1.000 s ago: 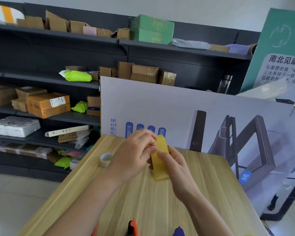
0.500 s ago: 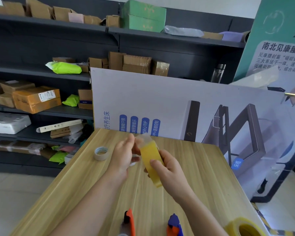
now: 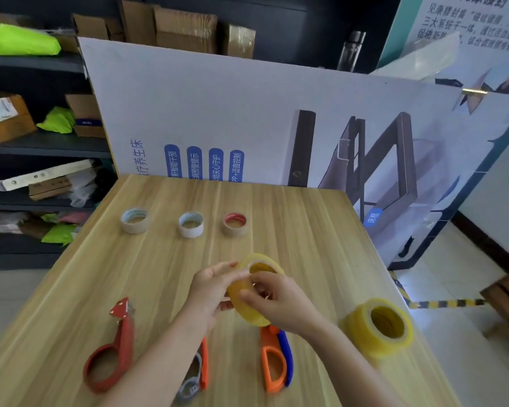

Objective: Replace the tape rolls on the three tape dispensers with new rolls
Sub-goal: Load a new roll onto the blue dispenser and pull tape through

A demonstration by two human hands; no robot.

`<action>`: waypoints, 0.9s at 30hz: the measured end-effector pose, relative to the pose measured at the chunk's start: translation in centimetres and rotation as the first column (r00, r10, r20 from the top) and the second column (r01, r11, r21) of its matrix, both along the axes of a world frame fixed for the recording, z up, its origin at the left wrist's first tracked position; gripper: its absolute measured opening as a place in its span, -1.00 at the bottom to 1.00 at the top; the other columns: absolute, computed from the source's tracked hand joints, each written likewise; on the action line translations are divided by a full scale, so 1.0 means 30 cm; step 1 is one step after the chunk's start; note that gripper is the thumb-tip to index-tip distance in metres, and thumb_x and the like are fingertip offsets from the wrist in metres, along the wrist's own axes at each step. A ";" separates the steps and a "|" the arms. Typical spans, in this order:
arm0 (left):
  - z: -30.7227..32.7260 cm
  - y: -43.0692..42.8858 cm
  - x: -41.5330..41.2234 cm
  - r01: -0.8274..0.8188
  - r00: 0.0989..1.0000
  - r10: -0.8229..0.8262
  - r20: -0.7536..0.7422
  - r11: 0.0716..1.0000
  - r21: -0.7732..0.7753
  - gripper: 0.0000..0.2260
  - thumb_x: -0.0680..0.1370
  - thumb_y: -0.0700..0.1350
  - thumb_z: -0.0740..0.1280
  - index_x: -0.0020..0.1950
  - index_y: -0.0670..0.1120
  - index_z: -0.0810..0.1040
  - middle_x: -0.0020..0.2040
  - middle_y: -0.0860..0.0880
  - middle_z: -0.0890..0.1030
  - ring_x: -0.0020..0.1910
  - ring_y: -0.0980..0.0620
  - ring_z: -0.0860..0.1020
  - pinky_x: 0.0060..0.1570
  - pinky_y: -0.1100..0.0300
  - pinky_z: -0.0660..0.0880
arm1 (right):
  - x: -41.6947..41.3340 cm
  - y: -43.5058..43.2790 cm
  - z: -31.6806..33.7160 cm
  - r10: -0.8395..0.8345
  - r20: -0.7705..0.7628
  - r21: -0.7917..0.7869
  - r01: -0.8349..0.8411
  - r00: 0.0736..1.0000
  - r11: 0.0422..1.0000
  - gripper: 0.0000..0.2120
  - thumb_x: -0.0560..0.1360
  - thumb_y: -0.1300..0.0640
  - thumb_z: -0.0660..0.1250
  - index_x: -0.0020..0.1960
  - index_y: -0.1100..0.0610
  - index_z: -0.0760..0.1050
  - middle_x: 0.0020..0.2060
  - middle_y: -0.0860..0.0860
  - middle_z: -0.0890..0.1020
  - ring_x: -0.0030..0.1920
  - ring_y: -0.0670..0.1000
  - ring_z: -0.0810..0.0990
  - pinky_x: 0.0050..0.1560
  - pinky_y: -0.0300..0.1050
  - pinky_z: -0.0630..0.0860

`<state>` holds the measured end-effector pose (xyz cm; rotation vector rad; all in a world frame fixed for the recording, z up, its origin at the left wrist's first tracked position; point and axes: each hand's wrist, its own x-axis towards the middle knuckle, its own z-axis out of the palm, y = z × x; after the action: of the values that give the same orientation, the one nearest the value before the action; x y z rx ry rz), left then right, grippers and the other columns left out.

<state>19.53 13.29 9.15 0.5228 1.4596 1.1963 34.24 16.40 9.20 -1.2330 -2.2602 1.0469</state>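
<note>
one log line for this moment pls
left hand: holds yellow tape roll | right hand: pinches same roll | spare yellow roll: on table, right | empty cores: three, far row | dispensers: three, near edge

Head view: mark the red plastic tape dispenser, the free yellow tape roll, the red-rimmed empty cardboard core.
Red plastic tape dispenser (image 3: 125,333), head view, on its neck.
Free yellow tape roll (image 3: 362,339), head view, outer wall.
Red-rimmed empty cardboard core (image 3: 235,232), head view, front wall.

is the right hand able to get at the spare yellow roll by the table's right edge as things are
Likely yes, once freed: the right hand grips the held roll together with the left hand, but the spare roll sits close beside it on the table, nothing between.
</note>
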 end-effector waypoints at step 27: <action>-0.369 0.058 0.053 0.529 0.814 -0.581 -0.005 0.745 -0.407 -0.71 0.37 -0.17 0.50 0.05 0.08 0.67 -0.16 -0.03 0.71 -0.27 0.05 0.61 -0.24 0.21 0.52 | 0.223 0.069 -0.462 -0.218 0.610 -0.107 0.352 0.762 0.930 -0.72 0.57 0.07 0.19 0.18 -0.09 0.59 0.02 -0.03 0.64 0.02 0.04 0.60 -0.19 -0.14 0.51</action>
<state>21.14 15.02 -1.91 0.7068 1.4569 0.3819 40.92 18.48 -4.67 -2.1819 -2.2854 0.8860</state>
